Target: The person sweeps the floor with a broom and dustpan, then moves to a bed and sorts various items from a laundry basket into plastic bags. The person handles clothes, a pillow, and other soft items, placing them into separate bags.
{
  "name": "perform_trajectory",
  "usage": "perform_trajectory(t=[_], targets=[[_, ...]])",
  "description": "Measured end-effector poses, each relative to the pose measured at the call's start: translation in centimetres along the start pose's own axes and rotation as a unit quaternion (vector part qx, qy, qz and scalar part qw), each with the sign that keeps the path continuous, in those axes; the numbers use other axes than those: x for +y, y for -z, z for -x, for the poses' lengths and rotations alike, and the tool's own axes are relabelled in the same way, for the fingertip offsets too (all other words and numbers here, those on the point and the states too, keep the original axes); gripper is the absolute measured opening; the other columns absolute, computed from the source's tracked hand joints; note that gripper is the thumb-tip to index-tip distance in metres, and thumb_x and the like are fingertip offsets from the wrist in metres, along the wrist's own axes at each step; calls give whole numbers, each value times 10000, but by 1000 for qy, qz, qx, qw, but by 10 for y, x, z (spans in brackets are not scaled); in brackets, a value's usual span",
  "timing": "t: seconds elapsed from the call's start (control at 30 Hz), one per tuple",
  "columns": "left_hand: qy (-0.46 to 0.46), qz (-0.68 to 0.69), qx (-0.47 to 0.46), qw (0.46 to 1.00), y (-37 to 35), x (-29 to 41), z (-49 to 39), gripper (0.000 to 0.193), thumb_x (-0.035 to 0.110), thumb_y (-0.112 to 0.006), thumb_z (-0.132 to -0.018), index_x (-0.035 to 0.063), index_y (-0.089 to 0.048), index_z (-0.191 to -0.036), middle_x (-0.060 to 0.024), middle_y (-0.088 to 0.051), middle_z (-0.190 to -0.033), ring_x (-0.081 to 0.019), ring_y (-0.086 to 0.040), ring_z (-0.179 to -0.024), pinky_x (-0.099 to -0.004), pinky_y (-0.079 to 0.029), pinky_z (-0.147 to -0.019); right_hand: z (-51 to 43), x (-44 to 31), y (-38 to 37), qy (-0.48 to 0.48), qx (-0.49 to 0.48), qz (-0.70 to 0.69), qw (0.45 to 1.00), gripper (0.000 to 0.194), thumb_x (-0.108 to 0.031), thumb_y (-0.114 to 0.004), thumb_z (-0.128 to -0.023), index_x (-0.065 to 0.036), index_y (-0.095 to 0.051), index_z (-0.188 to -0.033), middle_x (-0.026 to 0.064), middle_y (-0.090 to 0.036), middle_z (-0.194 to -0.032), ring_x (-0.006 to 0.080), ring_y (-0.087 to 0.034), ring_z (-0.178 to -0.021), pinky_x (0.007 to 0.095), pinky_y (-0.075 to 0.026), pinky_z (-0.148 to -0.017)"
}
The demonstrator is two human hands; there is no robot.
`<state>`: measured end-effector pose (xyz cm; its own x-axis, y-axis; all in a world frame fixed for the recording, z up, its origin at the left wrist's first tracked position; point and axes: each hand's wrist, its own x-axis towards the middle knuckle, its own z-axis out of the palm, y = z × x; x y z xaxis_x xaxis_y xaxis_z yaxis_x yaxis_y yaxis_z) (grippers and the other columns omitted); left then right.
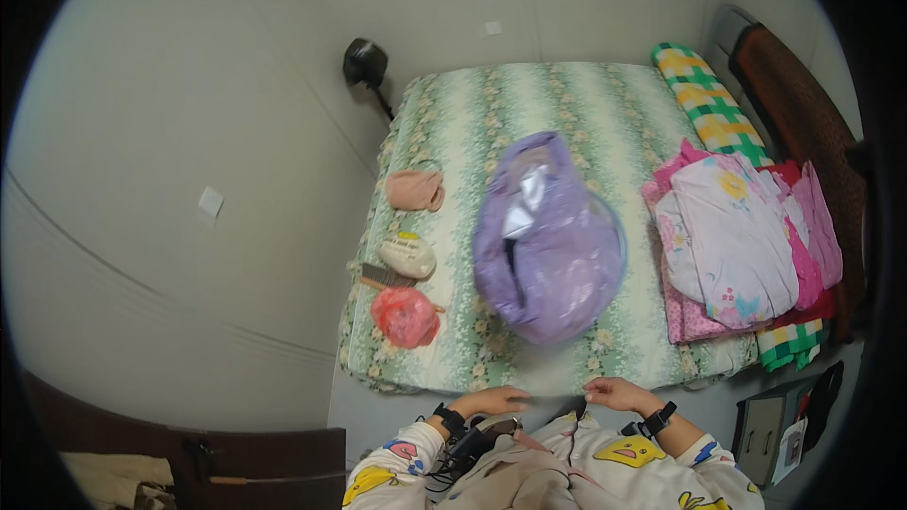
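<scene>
My left hand [499,400] and my right hand [608,394] are held apart at the bed's near edge, fingers pointing towards each other. A faint, blurred, translucent patch shows between them; whether they hold it cannot be told. Beyond them, a purple, glossy bag [567,276] with a silvery piece [526,202] in its opening lies on the floral bedsheet [453,227]. Left of it are a folded peach cloth [414,190], a whitish packet [408,256] bearing writing, a comb-like brush [386,275] and a red plastic bag [405,317], knotted or bunched up.
Folded pink and white floral cloths [737,241] are stacked at the bed's right. Behind them lie a checked green and yellow roll [708,103] and the headboard [793,99]. A black fan-like object [365,64] stands at the far left corner, a grey cabinet [762,432] at the near right.
</scene>
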<state>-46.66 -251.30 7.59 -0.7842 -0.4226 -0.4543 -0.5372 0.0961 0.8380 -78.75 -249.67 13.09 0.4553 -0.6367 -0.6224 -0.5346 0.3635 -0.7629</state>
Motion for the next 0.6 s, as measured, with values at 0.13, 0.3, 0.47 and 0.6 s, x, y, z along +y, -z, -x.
perform_trajectory(t=[0.13, 0.3, 0.47, 0.6], targets=[[89, 79, 21, 993, -70, -90, 53, 523, 440, -463, -881, 78, -487, -1257, -129, -545, -1210, -290, -478, -1140, -356, -359, -956, -15, -80, -57, 93, -150, 152, 973, 449, -287, -610, -845, -55, -515, -1217, 73, -576, -1058, 155, -549, -951, 287, -440, -816], [169, 185, -24, 968, -108, -134, 101, 417, 302, -483, -883, 73, -501, -1232, -115, -533, -1220, -254, -499, -1096, -359, -374, -923, -40, -191, -142, 318, -458, -36, 829, 402, -265, -507, -914, -27, -499, -1238, 152, -495, -1234, 255, -456, -1150, 361, -354, -956], [215, 196, -84, 953, -131, -141, 171, 407, 264, -508, -858, 68, -504, -1214, -79, -574, -1160, -246, -551, -987, -376, -415, -849, -52, -261, -197, 321, -637, -11, 701, 321, -258, -482, -926, -2, -546, -1110, 123, -472, -1174, 237, -431, -1106, 338, -332, -944], [276, 206, -62, 937, -170, -110, 242, 409, 285, -534, -846, 68, -529, -1192, -86, -602, -1101, -248, -554, -969, -369, -417, -848, -59, -296, -212, 351, -671, 46, 651, 402, -389, -471, -908, -7, -546, -1009, 139, -497, -1053, 291, -461, -1014, 383, -373, -862]])
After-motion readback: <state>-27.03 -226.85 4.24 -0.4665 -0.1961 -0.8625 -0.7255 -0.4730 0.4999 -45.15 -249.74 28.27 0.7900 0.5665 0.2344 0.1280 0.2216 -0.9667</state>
